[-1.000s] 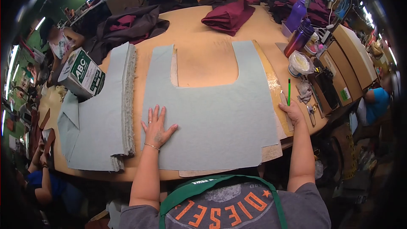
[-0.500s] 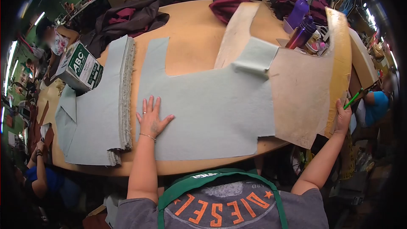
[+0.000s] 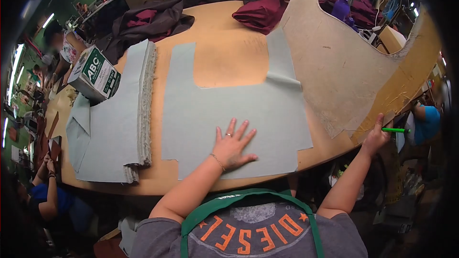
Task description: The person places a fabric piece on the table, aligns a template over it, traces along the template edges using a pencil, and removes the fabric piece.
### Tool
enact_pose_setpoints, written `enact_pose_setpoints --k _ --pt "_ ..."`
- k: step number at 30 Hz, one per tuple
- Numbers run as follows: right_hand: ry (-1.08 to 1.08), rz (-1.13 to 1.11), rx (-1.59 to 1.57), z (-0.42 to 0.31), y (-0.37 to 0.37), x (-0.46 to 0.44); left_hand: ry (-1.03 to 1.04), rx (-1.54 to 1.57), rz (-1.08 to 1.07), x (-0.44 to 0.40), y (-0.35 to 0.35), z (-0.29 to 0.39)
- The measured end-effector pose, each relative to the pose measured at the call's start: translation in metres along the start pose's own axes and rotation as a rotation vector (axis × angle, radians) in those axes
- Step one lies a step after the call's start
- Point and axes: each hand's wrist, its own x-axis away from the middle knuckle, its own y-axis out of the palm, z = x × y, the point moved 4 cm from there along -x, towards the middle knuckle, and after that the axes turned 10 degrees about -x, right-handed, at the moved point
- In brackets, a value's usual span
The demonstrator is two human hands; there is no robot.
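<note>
Head camera, and from where I stand the whole bench lies below it. The left hand (image 3: 233, 149) is pressed flat, fingers spread, near the front of a grey-blue cloth panel (image 3: 239, 114); it has hold of nothing and, I would say, just keeps the cloth from sliding. The right hand (image 3: 377, 138) is closed on the lower corner of a stiff pale template (image 3: 325, 62), with a green pen (image 3: 397, 130) jutting out beside the fingers, perhaps tucked there to stay handy. That template stands tilted up off to the right, a yellowed band (image 3: 406, 79) along its outer edge. The panel lies on the table (image 3: 229, 62), one upper arm slightly rucked at its base.

To the left a thick cloth stack (image 3: 114, 134) lines up its frayed edges next to the panel, and an ABC box (image 3: 98, 74) rests at its upper end, likely as a weight.

As for room, only a narrow strip of bare wood parts stack and panel. The panel's front edge comes close to the table's rim, while the template reaches past the right side. Above the panel's cutout, bare tabletop runs up to the maroon cloth (image 3: 260, 14).
</note>
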Motion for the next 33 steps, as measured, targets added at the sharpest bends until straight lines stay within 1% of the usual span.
enact_pose_setpoints --k 3,8,11,14,17,20,24,25,28,32,33 --pt "-0.027 0.040 -0.024 -0.017 0.003 0.008 -0.011 0.023 0.010 0.007 0.008 0.009" --pt "-0.061 0.072 0.086 -0.031 -0.019 0.012 -0.004 0.009 -0.027 0.024 0.012 0.017" --pt "-0.107 0.064 0.104 -0.037 -0.025 0.011 -0.035 0.006 -0.026 0.012 0.009 0.018" --pt "-0.085 0.070 0.061 -0.036 -0.024 0.013 -0.075 0.013 0.011 -0.012 0.004 0.013" --pt "-0.113 0.058 0.033 -0.039 -0.028 0.013 -0.079 0.016 0.013 -0.020 0.001 0.011" --pt "-0.053 0.186 0.109 -0.050 -0.055 0.010 -0.051 0.027 -0.014 -0.004 0.002 0.017" --pt "-0.016 0.195 0.137 -0.057 -0.104 0.004 -0.051 0.022 -0.029 0.007 0.006 0.022" --pt "-0.055 0.176 0.115 -0.059 -0.109 0.004 -0.056 0.028 -0.021 0.007 0.005 0.023" --pt "-0.018 0.178 -0.001 -0.064 -0.122 0.012 -0.055 0.016 -0.035 0.007 0.006 0.024" --pt "0.005 0.264 0.019 -0.075 -0.145 0.022 -0.056 0.026 -0.021 -0.006 0.006 0.025" --pt "-0.020 0.256 0.092 -0.067 -0.173 0.021 -0.060 0.026 -0.021 -0.013 0.005 0.026"
